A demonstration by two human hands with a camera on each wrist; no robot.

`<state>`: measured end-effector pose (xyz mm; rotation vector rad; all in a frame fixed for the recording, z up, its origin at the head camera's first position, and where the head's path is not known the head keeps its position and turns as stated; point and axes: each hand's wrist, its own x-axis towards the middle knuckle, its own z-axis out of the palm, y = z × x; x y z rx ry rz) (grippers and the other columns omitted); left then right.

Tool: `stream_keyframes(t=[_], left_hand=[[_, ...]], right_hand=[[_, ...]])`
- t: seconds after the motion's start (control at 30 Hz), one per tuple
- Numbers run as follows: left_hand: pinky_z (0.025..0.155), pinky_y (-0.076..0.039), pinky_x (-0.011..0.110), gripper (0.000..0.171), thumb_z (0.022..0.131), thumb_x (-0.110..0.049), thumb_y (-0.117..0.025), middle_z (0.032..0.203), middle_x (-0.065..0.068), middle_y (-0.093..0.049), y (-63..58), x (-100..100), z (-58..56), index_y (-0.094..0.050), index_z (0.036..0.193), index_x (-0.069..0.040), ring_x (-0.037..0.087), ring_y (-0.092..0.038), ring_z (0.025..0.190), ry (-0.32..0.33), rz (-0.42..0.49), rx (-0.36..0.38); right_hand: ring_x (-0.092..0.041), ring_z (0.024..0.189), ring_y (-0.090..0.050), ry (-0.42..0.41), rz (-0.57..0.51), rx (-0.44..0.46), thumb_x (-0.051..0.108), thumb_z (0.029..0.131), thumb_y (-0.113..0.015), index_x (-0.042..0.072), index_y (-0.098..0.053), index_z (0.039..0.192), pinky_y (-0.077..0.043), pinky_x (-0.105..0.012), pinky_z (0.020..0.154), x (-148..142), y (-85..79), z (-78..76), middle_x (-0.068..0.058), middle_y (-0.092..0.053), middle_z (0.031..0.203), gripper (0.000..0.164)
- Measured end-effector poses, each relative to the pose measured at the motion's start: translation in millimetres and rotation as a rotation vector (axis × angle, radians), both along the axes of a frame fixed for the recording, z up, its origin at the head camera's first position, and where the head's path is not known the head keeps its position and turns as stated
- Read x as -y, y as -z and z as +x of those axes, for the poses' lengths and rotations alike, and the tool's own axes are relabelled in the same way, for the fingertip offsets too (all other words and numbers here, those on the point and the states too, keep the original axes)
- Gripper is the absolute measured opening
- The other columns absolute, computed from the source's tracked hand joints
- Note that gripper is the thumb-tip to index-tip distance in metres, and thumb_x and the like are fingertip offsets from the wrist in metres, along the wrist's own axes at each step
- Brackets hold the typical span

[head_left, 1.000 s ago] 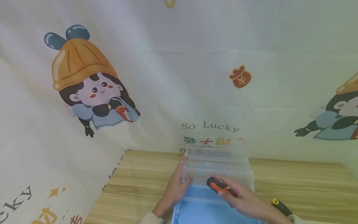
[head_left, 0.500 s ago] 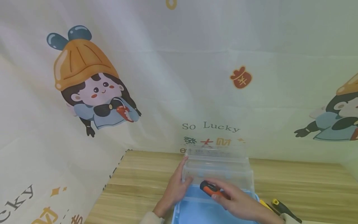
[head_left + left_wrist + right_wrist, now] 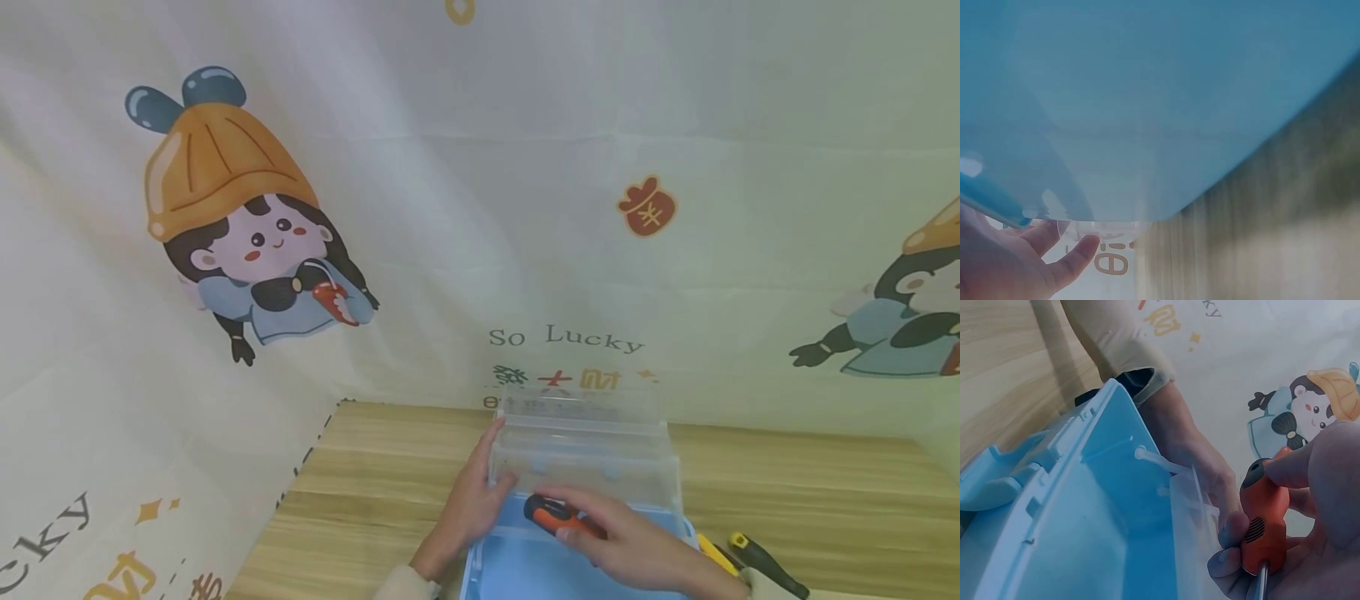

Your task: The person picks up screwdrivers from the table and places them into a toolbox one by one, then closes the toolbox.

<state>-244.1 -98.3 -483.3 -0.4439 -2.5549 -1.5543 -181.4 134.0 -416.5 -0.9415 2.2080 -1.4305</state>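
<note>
A blue plastic storage box stands at the bottom of the head view, its clear upper part raised towards the wall. My left hand holds the left edge of this clear part, thumb on the inner side and fingers along the outside. In my right hand, over the box, is a screwdriver with an orange and black handle. The right wrist view shows its metal shaft pointing down between the fingers; the tip is out of frame. That view also shows the bare inside wall of the box.
Right of the box lie a yellow tool and a black handle with a yellow end, partly behind the right sleeve. A wood-grain tabletop surrounds the box. A printed cloth hangs behind and to the left.
My right hand has moved left and slightly down with the screwdriver, uncovering the yellow tool beside the box. My left hand has stayed at the clear part.
</note>
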Motion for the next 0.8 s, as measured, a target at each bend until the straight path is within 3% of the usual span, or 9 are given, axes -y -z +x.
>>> stream_keyframes(t=[0.3,0.43,0.6,0.8], left_hand=[[0.107,-0.041,0.059,0.069,0.096,-0.022,-0.058,0.154,0.009,-0.043,-2.7,-0.7,-0.3,-0.025,0.157,-0.029,0.035,-0.05,0.133,-0.042,-0.03,0.008],[0.105,-0.043,0.059,0.068,0.097,-0.024,-0.058,0.152,0.009,-0.045,-1.9,-1.0,-1.7,-0.026,0.156,-0.031,0.034,-0.052,0.13,-0.049,-0.034,0.017],[0.106,-0.042,0.058,0.068,0.096,-0.025,-0.059,0.152,0.008,-0.046,-1.3,-1.3,-3.5,-0.027,0.155,-0.034,0.033,-0.051,0.131,-0.063,-0.046,0.018],[0.106,-0.041,0.059,0.068,0.095,-0.024,-0.06,0.149,0.009,-0.049,-3.3,-1.6,-3.1,-0.03,0.155,-0.029,0.034,-0.051,0.131,-0.074,-0.056,-0.006]], right_hand=[[-0.014,0.109,-0.054,-0.035,0.044,-0.018,0.027,0.104,-0.05,0.019,-0.045,0.148,-0.051,-0.024,0.084,2.8,1.3,1.4,-0.011,-0.051,0.144,0.045],[-0.011,0.116,-0.054,-0.094,0.034,0.0,0.026,0.105,-0.048,0.019,-0.046,0.148,-0.049,-0.024,0.091,3.3,2.3,1.7,-0.009,-0.053,0.144,0.044],[-0.008,0.119,-0.054,-0.186,0.013,-0.022,0.024,0.105,-0.047,0.01,-0.044,0.148,-0.048,-0.024,0.097,4.8,6.0,0.7,-0.011,-0.054,0.143,0.046],[-0.007,0.122,-0.051,-0.184,0.047,0.069,0.026,0.104,-0.048,0.015,-0.046,0.147,-0.043,-0.022,0.102,6.0,6.0,3.4,-0.004,-0.052,0.144,0.044]])
